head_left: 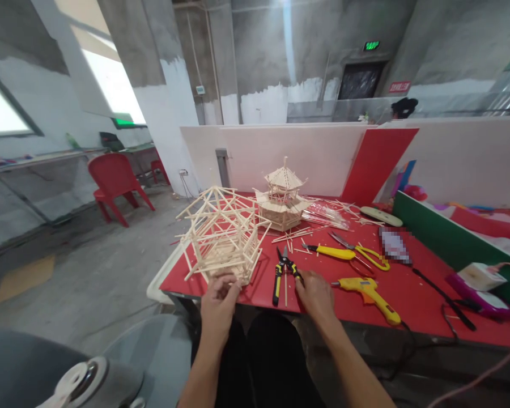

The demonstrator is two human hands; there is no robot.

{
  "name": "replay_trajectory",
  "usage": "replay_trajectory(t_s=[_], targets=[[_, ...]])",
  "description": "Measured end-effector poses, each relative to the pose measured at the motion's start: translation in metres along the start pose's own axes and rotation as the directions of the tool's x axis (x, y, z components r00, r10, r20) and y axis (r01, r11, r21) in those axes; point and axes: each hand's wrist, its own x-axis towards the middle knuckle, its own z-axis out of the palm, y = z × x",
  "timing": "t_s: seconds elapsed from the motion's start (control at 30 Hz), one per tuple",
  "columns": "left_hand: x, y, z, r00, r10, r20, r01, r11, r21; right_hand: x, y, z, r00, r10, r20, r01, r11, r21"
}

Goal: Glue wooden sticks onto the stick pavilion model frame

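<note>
From where I stand, the pale stick frame (227,243) sits upright at the left end of the red surface (433,272), just beyond the left hand (220,289), which is much the nearer of the two. Its vertical axis rises from the near edge, where the left fingertips meet its base. That grip is narrow, thumb close to fingers; whether a stick is pinched there, I can't tell.

The frame is an open lattice of thin, bare sticks, with spokes running up to a peak, slanting struts below, and ends jutting past the corners.

Behind it, slightly right, stands a denser tiered pagoda model (281,209). Nearer, the black-and-yellow cutters (284,259) lie between the hands, blades pointing away, handles spread, with a loose stick (286,288) between them. The right hand (317,292) covers the end of the right-hand handle; how tightly its grip closes, I can't tell. Farther right are a yellow-handled knife (334,251), scissors (372,256) and a yellow glue gun (365,286).
</note>
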Motion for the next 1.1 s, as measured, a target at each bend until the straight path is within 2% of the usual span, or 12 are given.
replay_trajectory(t_s=[0.03,0.1,0.2,0.3,0.37,0.47,0.6,0.73,0.93,1.1], targets=[[-0.009,0.003,0.004,0.998,-0.067,0.018,0.068,0.995,-0.078,-0.001,-0.001,-0.001,1.0,-0.002,-0.004,0.002,1.0,-0.007],[-0.025,0.009,0.014,0.959,-0.238,0.155,0.271,0.93,-0.25,-0.009,-0.006,-0.008,0.998,-0.012,-0.065,0.013,1.0,0.013],[-0.037,0.019,0.029,0.908,-0.332,0.255,0.415,0.795,-0.443,-0.03,-0.021,-0.027,0.974,-0.082,-0.209,0.133,0.961,0.242],[-0.035,0.025,0.04,0.888,-0.332,0.319,0.453,0.754,-0.476,-0.051,-0.043,-0.05,0.932,-0.184,-0.313,0.327,0.798,0.505],[-0.03,0.027,0.043,0.869,-0.326,0.371,0.476,0.754,-0.453,-0.057,-0.056,-0.06,0.895,-0.215,-0.39,0.412,0.731,0.544],[-0.023,0.029,0.045,0.848,-0.316,0.427,0.5,0.745,-0.442,-0.054,-0.071,-0.066,0.857,-0.233,-0.461,0.474,0.709,0.523],[-0.014,0.032,0.042,0.858,-0.307,0.412,0.489,0.735,-0.47,-0.041,-0.082,-0.063,0.831,-0.222,-0.511,0.495,0.715,0.494],[-0.009,0.032,0.04,0.86,-0.344,0.376,0.501,0.71,-0.496,-0.029,-0.093,-0.059,0.813,-0.186,-0.552,0.475,0.761,0.442],[-0.004,0.028,0.039,0.794,-0.501,0.344,0.592,0.51,-0.624,-0.011,-0.111,-0.046,0.784,-0.164,-0.599,0.446,0.82,0.359],[0.006,0.025,0.038,0.796,-0.5,0.341,0.573,0.443,-0.69,-0.005,-0.121,-0.039,0.809,-0.152,-0.567,0.397,0.854,0.336]])
